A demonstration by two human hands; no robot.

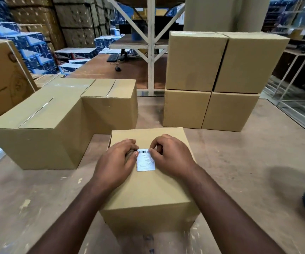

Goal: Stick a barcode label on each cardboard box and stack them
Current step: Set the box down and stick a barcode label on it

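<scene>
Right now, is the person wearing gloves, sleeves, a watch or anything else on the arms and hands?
Nothing is worn. The left hand and right hand are bare, with no gloves, and no rings show on the fingers. Both forearms are bare as far as the frame's bottom edge: no sleeves, watch or wristband.

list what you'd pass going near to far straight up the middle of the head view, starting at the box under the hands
Near box → barcode label, pinched at its top by left hand and right hand → bare table → white rack post.
</scene>
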